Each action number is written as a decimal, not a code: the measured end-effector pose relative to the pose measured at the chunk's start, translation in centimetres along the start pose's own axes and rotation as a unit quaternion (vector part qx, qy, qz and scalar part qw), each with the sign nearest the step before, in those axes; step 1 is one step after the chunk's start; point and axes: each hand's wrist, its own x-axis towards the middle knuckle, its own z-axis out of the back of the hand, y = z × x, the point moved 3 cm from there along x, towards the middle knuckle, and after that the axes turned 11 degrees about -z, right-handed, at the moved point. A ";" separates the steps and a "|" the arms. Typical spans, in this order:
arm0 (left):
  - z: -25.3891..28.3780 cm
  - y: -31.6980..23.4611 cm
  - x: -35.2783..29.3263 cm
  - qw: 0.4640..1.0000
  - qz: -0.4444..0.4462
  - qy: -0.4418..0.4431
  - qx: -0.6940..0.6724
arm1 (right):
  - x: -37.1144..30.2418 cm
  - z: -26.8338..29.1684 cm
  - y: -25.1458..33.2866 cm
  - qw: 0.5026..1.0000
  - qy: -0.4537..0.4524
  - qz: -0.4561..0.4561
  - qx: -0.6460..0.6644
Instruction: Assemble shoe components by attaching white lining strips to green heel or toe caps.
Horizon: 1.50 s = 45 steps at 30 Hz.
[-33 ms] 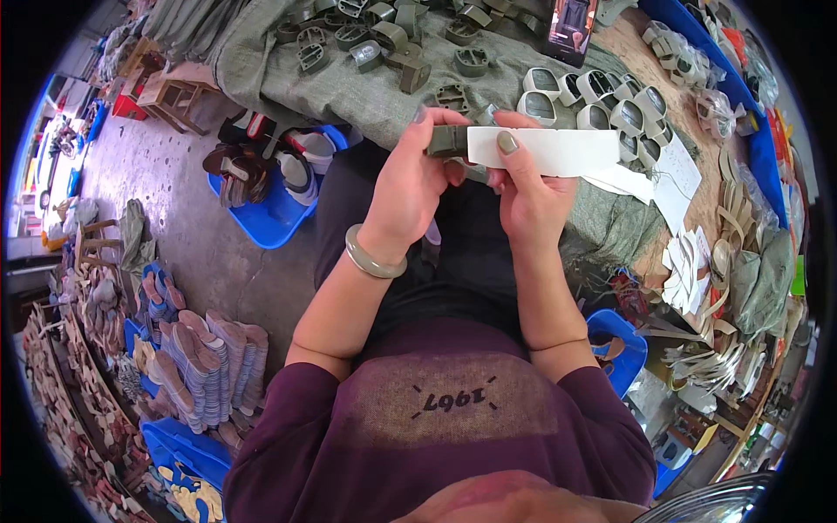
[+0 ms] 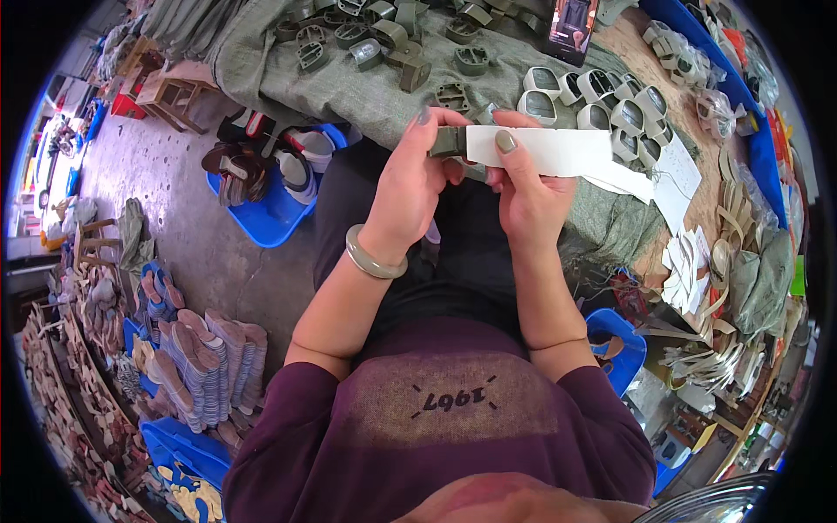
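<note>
My left hand [image 2: 408, 167] grips a dark olive shoe heel [image 2: 445, 142], its fingers curled behind it. A flat white strip [image 2: 558, 152] meets the heel's right side and extends rightward. Pressing on that strip with its thumb is my right hand [image 2: 530, 202], whose other fingers are partly hidden behind it. Beyond my hands, loose olive heels [image 2: 472, 59] lie on a grey-green woven cloth [image 2: 261, 65]. A group of white-wrapped heels [image 2: 626, 117] stands right of them. More white strips [image 2: 621, 180] lie just past my right hand.
A phone [image 2: 571, 30] stands at the table's far side. A paper sheet [image 2: 676, 183] and cut white pieces [image 2: 686, 270] lie to the right. At left on the floor are a blue basket of shoes [image 2: 266, 228], stacked soles [image 2: 196, 366] and a wooden stool [image 2: 179, 98].
The white strip's right end has shifted slightly left. Both hands keep nearly the same place and hold.
</note>
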 end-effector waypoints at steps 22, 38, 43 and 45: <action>-0.9 -0.4 -0.3 0.989 -0.045 -0.004 0.139 | -0.1 0.2 -0.1 0.998 -0.002 0.037 -0.044; -1.5 -0.4 -0.3 0.988 -0.070 0.004 0.138 | 0.1 0.3 0.3 0.999 0.018 0.041 -0.027; -2.2 -0.7 0.1 0.956 -0.164 0.053 0.238 | 0.1 0.7 0.3 0.998 0.021 0.047 -0.028; -2.2 -0.5 0.1 0.944 -0.193 0.069 0.260 | 0.1 0.8 0.0 0.991 0.018 0.104 -0.079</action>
